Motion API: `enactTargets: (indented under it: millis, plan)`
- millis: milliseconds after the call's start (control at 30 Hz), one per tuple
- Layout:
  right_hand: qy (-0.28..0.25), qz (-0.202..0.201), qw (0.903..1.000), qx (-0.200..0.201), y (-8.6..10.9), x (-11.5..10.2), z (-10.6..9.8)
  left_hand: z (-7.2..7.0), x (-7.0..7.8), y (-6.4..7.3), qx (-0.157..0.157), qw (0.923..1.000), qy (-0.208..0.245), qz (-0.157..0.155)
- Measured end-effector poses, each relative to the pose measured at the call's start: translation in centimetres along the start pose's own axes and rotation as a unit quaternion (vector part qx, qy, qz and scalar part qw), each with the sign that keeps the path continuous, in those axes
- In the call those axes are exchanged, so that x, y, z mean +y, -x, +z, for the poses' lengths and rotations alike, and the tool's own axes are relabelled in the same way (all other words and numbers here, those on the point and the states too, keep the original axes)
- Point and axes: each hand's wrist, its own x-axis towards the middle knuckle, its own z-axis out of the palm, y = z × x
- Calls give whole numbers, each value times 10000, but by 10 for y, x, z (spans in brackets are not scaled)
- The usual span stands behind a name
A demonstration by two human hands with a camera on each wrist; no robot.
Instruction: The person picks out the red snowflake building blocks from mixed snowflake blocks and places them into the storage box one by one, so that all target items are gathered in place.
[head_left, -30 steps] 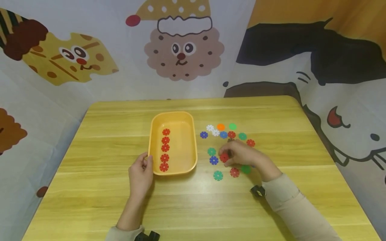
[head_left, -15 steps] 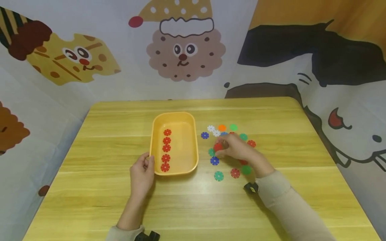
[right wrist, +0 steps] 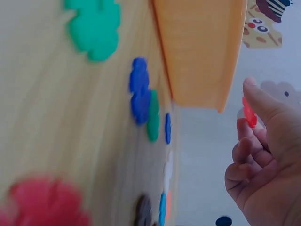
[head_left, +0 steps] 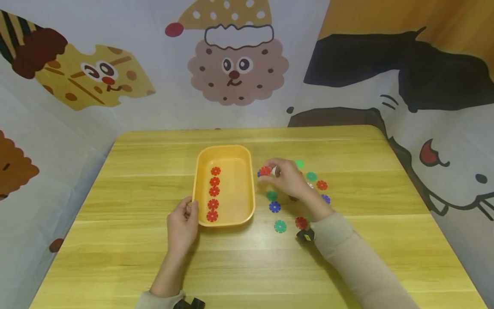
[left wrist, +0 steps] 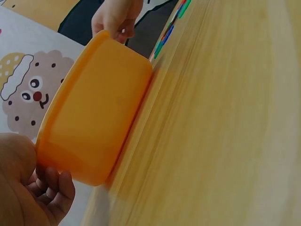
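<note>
The right hand (head_left: 290, 179) pinches a single red disc (head_left: 264, 171) between thumb and fingers, lifted clear of the table (head_left: 239, 268) just beside the far right edge of the tray (head_left: 236, 189) and not touching it. The disc is thin, flat and bright red, with notches cut around its edge like a small flower; the right wrist view catches it almost edge-on, part of it covered by the thumb, so that only a narrow, slightly glossy strip shows. From the head view it overlaps a blue disc (head_left: 259, 174) lying behind it. The tray is a yellow-orange rectangle with rounded corners, and the left hand (head_left: 182, 223) grips its left side, thumb at the rim and fingers curled against the outer wall. Inside, five red discs (head_left: 214, 191) of the same notched shape lie flat in a column along the left half of the floor, small pale centres showing; whether the closest neighbours touch is hard to tell. Right of the tray, more notched discs lie scattered, among them a darker blue one (head_left: 275, 207), a teal-green one (head_left: 280, 226) and a deeper red one (head_left: 301, 222) near the right sleeve (head_left: 335, 231).
</note>
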Motion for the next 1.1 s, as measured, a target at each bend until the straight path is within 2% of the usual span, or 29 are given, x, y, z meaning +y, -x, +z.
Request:
enactTargets:
  millis: [133, 300, 667, 967, 1100]
  plan:
    - [-173, -222, 9996, 48, -12, -11, 8, 0, 0, 0, 26, 10000, -12, -47]
    - [-270, -219, 9994, 2, -26, -21, 20, 0, -2, 0, 45, 10000, -14, -36]
    - [-181, -539, 9984, 42, -51, -32, 38, 0, -2, -1, 77, 10000, -37, -29]
    - [288, -591, 9968, -448, -70, -34, 50, 1, -2, -1, -9, 9998, 78, -181]
    - [724, -510, 9932, -749, -78, -36, 53, 1, -1, -1, -55, 9996, 73, -282]
